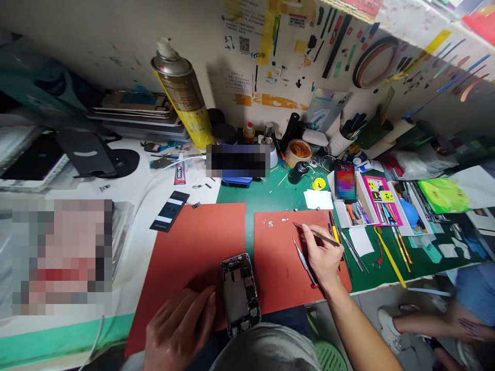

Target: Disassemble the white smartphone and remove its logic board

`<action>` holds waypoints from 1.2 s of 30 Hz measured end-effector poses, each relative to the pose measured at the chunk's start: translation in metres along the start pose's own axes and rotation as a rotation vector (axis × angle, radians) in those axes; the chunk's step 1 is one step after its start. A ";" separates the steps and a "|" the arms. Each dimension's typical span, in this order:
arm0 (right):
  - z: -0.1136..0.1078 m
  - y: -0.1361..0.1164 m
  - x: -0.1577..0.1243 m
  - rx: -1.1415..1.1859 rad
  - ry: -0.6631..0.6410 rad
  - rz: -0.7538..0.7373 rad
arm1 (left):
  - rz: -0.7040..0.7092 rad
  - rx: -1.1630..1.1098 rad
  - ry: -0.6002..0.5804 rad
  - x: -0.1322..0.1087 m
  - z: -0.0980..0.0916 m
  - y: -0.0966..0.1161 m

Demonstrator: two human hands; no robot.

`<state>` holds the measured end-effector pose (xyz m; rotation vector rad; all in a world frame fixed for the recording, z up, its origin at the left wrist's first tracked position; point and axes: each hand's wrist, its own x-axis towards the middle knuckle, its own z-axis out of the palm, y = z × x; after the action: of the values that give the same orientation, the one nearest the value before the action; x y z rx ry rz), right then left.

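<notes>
Right fingers (308, 234) clamping slanting dark tool (328, 238), tip leftward, hold of left fingers (185, 306) unclear

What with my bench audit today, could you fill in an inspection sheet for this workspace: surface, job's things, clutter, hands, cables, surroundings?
Surface: two orange-red mats, left mat and right mat, on a green and white worktop.
Job's things: opened phone in front of the body, insides exposed; screwdriver and small parts on the right mat.
Clutter: spray can and glue tube behind the left mat; yellow-handled tool at right.
Hands: right hand holds a dark pointed tool; left hand beside the phone, nothing seen in its grasp.
Cables: white cable over the left front edge.
Surroundings: taped wall behind; another person's leg at right.
</notes>
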<state>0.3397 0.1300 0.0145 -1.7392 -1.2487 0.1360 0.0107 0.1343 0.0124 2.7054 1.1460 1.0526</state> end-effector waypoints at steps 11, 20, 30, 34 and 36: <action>-0.001 0.001 -0.001 -0.046 0.015 -0.035 | -0.003 0.011 -0.008 -0.001 0.000 0.000; 0.000 0.004 -0.004 -0.061 0.067 -0.069 | -0.015 -0.006 -0.005 -0.001 0.000 0.001; -0.011 0.004 -0.007 -0.053 0.144 0.013 | -0.046 -0.006 0.005 -0.006 0.002 0.002; -0.032 0.004 -0.017 -0.015 0.123 0.041 | -0.078 -0.043 -0.028 -0.005 0.002 0.006; -0.042 0.005 -0.023 -0.026 0.102 0.010 | -0.108 -0.051 -0.056 -0.005 0.002 0.008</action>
<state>0.3561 0.0858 0.0238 -1.7531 -1.1725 0.0366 0.0141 0.1259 0.0105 2.5839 1.2232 0.9710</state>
